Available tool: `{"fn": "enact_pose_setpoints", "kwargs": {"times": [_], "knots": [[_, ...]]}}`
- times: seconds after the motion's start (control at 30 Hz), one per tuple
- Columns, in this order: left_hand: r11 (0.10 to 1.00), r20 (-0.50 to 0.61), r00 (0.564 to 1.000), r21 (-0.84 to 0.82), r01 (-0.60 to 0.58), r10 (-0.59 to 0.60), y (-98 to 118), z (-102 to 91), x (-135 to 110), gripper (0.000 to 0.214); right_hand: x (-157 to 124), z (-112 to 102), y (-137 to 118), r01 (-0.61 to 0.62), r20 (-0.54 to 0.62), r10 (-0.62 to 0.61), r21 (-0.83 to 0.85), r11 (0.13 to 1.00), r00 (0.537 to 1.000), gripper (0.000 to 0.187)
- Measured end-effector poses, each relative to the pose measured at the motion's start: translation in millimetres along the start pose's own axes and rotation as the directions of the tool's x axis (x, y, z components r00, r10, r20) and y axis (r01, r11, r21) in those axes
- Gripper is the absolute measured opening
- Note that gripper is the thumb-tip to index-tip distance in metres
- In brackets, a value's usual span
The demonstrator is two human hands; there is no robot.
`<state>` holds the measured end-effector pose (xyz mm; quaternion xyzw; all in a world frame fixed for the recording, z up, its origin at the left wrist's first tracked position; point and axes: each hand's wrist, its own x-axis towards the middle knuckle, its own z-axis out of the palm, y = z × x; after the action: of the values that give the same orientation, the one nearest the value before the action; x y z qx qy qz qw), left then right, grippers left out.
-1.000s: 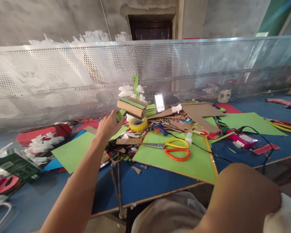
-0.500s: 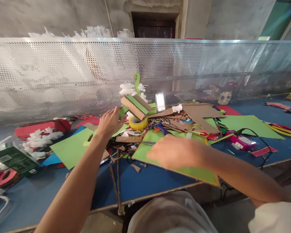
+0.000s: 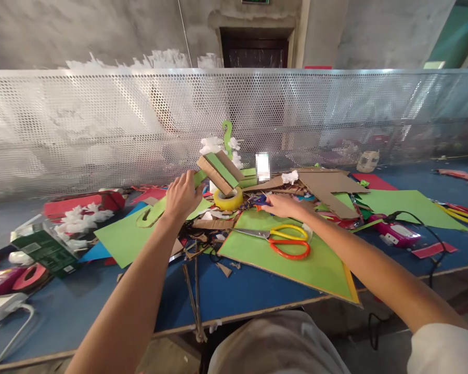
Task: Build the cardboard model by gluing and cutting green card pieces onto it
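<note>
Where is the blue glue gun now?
In the head view, the blue glue gun is just right of centre, at the right hand, beside the yellow tape roll, beyond the scissors.

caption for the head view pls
Left hand holds a cardboard-and-green piece while right hand touches a blue tool.

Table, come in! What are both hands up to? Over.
Left hand holding cardboard piece. Right hand at blue tool, grip unclear. Scissors close by on green sheet.

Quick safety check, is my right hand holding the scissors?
No, the scissors lie on a green sheet; the right hand is at the blue glue gun.
</note>
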<state>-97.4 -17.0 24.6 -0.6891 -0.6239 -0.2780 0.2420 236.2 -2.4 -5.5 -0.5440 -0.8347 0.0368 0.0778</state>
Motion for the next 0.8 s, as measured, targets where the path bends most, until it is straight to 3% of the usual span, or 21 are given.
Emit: {"fn": "enact_pose_setpoints", "kwargs": {"times": [0.07,0.13,0.23,0.33,0.53,0.67,0.8], "knots": [[0.999,-0.028,0.999,-0.015,0.033,-0.034,-0.3,-1.3,-0.3,0.041,0.6,1.9,9.4,-0.005,-0.040,0.009,0.108,0.994,0.999,0.024],[0.998,-0.045,0.997,-0.022,0.060,-0.061,-0.7,-2.6,-0.9,0.042,-0.4,3.3,19.2,0.043,-0.065,-0.020,0.366,0.930,0.998,0.022],[0.998,-0.053,0.996,-0.009,0.066,-0.066,-2.7,-2.0,-1.5,0.042,-2.0,4.6,31.9,0.197,-0.139,-0.140,0.752,0.629,0.980,0.033],[1.000,-0.055,0.998,0.007,0.020,-0.019,-4.8,1.5,-0.7,0.042,-4.1,1.9,39.1,0.315,-0.244,-0.221,0.866,0.388,0.944,0.042],[0.988,-0.028,0.988,0.006,-0.155,0.155,8.1,5.0,0.6,0.045,-13.4,-13.6,34.9,0.328,-0.298,-0.253,0.941,0.083,0.920,0.033],[0.976,-0.018,0.976,0.013,-0.217,0.217,25.0,3.0,-1.2,0.046,-16.5,-20.4,29.7,0.400,-0.372,-0.229,0.913,0.086,0.899,0.037],[0.957,-0.029,0.958,0.044,-0.285,0.287,38.1,-1.4,-3.3,0.042,-18.0,-25.9,24.0,0.482,-0.445,-0.189,0.830,0.279,0.875,0.039]]}}
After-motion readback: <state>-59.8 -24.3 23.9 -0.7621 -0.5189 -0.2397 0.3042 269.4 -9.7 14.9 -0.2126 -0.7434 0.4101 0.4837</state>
